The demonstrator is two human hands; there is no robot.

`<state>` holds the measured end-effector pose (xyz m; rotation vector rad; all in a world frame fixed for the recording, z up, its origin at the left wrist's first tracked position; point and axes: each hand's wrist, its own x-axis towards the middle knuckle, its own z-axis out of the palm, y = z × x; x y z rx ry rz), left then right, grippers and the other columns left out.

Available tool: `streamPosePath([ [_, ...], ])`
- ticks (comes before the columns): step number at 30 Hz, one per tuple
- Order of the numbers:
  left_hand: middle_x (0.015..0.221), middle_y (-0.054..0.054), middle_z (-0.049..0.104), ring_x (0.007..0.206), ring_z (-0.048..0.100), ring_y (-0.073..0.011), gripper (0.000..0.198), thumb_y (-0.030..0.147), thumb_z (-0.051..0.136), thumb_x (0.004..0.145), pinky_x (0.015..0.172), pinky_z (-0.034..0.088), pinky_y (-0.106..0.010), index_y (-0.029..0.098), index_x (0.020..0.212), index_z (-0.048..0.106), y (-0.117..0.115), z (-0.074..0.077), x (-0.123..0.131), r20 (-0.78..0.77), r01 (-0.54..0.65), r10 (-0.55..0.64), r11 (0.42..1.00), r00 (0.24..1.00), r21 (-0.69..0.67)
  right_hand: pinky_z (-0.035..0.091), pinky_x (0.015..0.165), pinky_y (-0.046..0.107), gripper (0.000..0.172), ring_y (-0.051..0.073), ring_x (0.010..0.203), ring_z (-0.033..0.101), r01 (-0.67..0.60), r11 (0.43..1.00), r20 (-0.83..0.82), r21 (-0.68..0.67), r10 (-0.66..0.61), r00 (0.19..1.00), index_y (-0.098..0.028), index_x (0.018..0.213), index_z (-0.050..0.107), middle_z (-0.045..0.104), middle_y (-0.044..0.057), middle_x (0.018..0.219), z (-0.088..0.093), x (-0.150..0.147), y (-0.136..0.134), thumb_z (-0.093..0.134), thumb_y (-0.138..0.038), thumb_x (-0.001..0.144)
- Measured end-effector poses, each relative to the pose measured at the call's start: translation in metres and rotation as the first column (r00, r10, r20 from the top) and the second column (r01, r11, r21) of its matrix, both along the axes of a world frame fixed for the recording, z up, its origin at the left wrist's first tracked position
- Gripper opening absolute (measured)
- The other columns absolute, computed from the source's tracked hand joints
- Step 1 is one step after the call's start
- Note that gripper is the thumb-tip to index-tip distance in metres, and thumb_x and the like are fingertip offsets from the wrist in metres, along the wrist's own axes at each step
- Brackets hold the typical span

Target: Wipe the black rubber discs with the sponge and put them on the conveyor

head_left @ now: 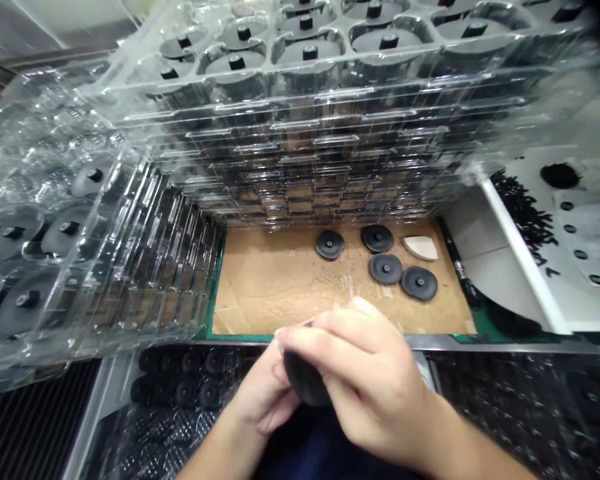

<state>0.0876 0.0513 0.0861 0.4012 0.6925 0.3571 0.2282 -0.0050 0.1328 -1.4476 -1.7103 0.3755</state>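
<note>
Both my hands meet low in the middle of the view, over the near edge of the bench. My right hand (pixel 365 387) lies on top with its fingers curled round a small black rubber part (pixel 304 381). My left hand (pixel 260 400) comes up from below and grips the same part from the left. Most of the part is hidden by the fingers. On the brown cardboard mat (pixel 270 287) beyond them lie several black round discs (pixel 385 268), and a white wedge-shaped piece (pixel 421 248) sits beside those.
Tall stacks of clear plastic trays (pixel 305 133) holding black discs stand at the back and on the left (pixel 55 233). A white tray (pixel 545 220) with small black parts is at the right. Black parts in trays (pixel 185 380) lie below the bench edge.
</note>
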Motion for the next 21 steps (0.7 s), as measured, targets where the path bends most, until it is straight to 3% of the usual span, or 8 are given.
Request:
streamPosePath([
  [3,0.101,-0.001,0.071,0.092,0.066,-0.0155,0.057,0.033,0.087,0.051,0.084,0.049,-0.02,0.023,0.104,0.069,0.003,-0.005,-0.002,0.054,-0.067,0.066,0.998,0.996,0.007,0.042,0.059,0.031,0.026,0.016,0.061,0.055,0.18,0.98,-0.004,-0.083,-0.181,0.984,-0.01,0.102,0.066,0.066,0.007,0.074,-0.001,-0.008,-0.012,0.047,-0.007,0.085],
  [6,0.109,-0.002,0.068,0.099,0.064,-0.02,0.056,0.034,0.085,0.054,0.09,0.048,-0.028,0.026,0.107,0.067,0.004,-0.006,-0.003,0.066,-0.108,0.107,0.994,0.992,0.016,0.047,0.057,0.026,0.021,0.014,0.06,0.06,-0.047,0.973,-0.294,-0.226,-0.022,0.956,-0.021,0.098,0.069,0.067,0.001,0.071,-0.01,-0.002,-0.028,0.054,-0.014,0.086],
  [8,0.11,-0.003,0.067,0.099,0.064,-0.0207,0.054,0.032,0.085,0.056,0.091,0.047,-0.03,0.026,0.107,0.066,0.004,-0.004,-0.001,0.079,-0.121,0.118,0.992,0.99,0.025,0.051,0.059,0.022,0.017,0.013,0.069,0.066,-0.081,0.951,-0.525,-0.3,-0.093,0.846,-0.028,0.096,0.07,0.071,-0.001,0.079,-0.02,0.004,-0.035,0.056,-0.021,0.087],
  [10,0.109,-0.003,0.067,0.098,0.064,-0.0207,0.053,0.033,0.085,0.055,0.09,0.048,-0.029,0.025,0.104,0.068,0.004,0.0,0.001,0.105,-0.124,0.121,0.992,0.987,0.025,0.054,0.064,0.023,0.018,0.016,0.079,0.069,0.104,0.926,-0.607,-0.363,-0.32,0.727,-0.03,0.101,0.068,0.073,-0.001,0.092,-0.03,0.009,-0.037,0.055,-0.027,0.089],
  [12,0.108,-0.003,0.068,0.098,0.065,-0.0202,0.053,0.034,0.085,0.054,0.088,0.049,-0.028,0.025,0.103,0.068,0.003,0.003,0.004,0.126,-0.12,0.118,0.993,0.985,0.014,0.056,0.07,0.026,0.02,0.018,0.087,0.069,0.292,0.878,-0.562,-0.38,-0.47,0.681,-0.03,0.106,0.067,0.072,0.001,0.101,-0.032,0.01,-0.034,0.055,-0.028,0.09],
  [16,0.109,-0.003,0.069,0.097,0.064,-0.0167,0.058,0.028,0.085,0.056,0.087,0.049,-0.022,0.024,0.11,0.065,0.0,0.003,0.004,0.05,-0.137,0.135,0.99,0.99,0.042,0.053,0.077,0.032,0.026,0.02,0.091,0.066,0.366,0.92,-0.276,-0.137,-0.391,0.878,-0.025,0.114,0.062,0.07,0.005,0.106,-0.014,-0.003,-0.019,0.053,-0.022,0.09],
  [18,0.111,-0.005,0.068,0.102,0.063,-0.0189,0.058,0.027,0.083,0.06,0.091,0.048,-0.025,0.023,0.114,0.063,0.0,0.0,0.001,0.001,-0.128,0.129,0.989,0.992,0.075,0.051,0.076,0.034,0.027,0.02,0.084,0.065,0.244,0.97,-0.15,-0.025,-0.245,0.958,-0.018,0.114,0.061,0.071,0.008,0.1,-0.004,-0.011,-0.011,0.049,-0.017,0.09],
  [21,0.112,-0.005,0.068,0.105,0.063,-0.0227,0.056,0.025,0.082,0.062,0.093,0.048,-0.03,0.024,0.114,0.062,0.002,-0.002,-0.002,-0.047,-0.15,0.154,0.985,0.987,0.084,0.049,0.068,0.03,0.021,0.017,0.073,0.063,-0.004,0.988,-0.12,-0.155,-0.014,0.993,-0.016,0.102,0.064,0.071,0.004,0.087,0.0,-0.015,-0.002,0.048,-0.013,0.09],
])
